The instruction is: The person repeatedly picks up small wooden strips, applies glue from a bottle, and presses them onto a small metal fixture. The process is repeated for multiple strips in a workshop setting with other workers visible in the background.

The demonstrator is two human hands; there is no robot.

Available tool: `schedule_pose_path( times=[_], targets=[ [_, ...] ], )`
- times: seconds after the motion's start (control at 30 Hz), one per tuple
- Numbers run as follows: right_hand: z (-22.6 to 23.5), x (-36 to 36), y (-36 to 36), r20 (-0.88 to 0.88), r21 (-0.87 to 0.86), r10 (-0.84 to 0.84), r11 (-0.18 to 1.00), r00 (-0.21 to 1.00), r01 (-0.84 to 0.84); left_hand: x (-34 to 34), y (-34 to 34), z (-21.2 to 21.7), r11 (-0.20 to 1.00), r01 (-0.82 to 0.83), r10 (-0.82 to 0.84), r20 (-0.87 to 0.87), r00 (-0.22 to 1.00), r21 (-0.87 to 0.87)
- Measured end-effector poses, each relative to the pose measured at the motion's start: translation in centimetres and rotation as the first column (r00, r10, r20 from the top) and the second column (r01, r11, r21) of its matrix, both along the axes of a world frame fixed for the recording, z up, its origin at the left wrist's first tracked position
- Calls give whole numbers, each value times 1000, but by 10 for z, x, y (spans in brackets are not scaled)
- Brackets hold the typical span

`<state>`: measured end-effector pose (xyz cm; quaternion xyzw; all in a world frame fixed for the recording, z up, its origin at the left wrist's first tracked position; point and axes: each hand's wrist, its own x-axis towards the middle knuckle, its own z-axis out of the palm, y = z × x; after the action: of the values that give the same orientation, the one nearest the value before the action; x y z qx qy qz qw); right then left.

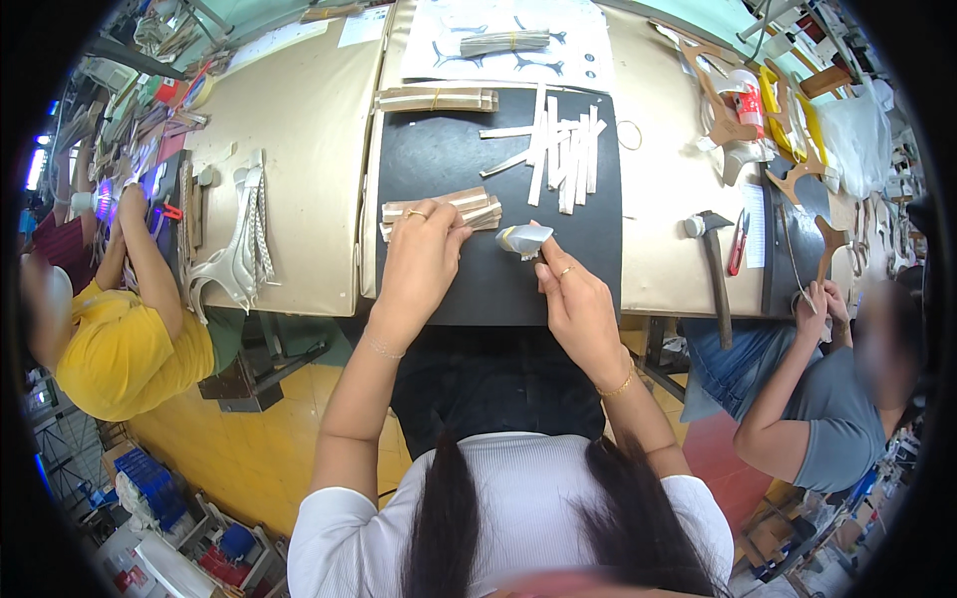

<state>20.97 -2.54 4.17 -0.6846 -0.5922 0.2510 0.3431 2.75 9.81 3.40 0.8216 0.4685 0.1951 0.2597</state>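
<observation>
Brown strips with white bands (pixel 471 204) lie in a small stack on the black mat (pixel 478 294). My left hand (pixel 424 254) rests over the near left part of that stack, fingers bent and pressed down on it. Between the thumb and fingers of my right hand (pixel 580 304) is a small pale grey tool with a wide flat end (pixel 524 239); its exact kind is unclear. The tool sits just right of the strips' end, above the mat. Loose white strips (pixel 563 149) lie crossed over one another farther back, beside a banded brown bundle (pixel 437 100).
Another banded bundle (pixel 504 42) lies on a printed sheet (pixel 424 60) at the back. To the right are a hammer (pixel 714 259) and red-handled snips (pixel 739 242). White strap pieces (pixel 237 249) lie left. Co-workers sit at both sides, one in a yellow shirt (pixel 130 349).
</observation>
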Motion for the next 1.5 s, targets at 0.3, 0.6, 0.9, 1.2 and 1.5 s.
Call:
schedule_pose_path(
  times=[0.3,0.6,0.9,1.2,1.5],
  targets=[
    [0,1,-4,-35,-75,-80,994,996,78,-17,-26,26,960,195,-170,133,976,-203],
    [6,17,-23,37,-145,-120,982,992,124,23,-54,-23,996,78,-83,147,986,35],
    [2,15,-27,146,-117,-60,990,987,77,25,-53,-25,975,139,-150,51,987,171],
    [-1,17,-27,213,-54,-43,997,976,56,20,-48,-21,839,368,-325,-175,930,401],
    [6,15,-18,250,-58,-5,998,968,20,17,-42,-15,775,482,-390,-292,873,408]
  ],
)
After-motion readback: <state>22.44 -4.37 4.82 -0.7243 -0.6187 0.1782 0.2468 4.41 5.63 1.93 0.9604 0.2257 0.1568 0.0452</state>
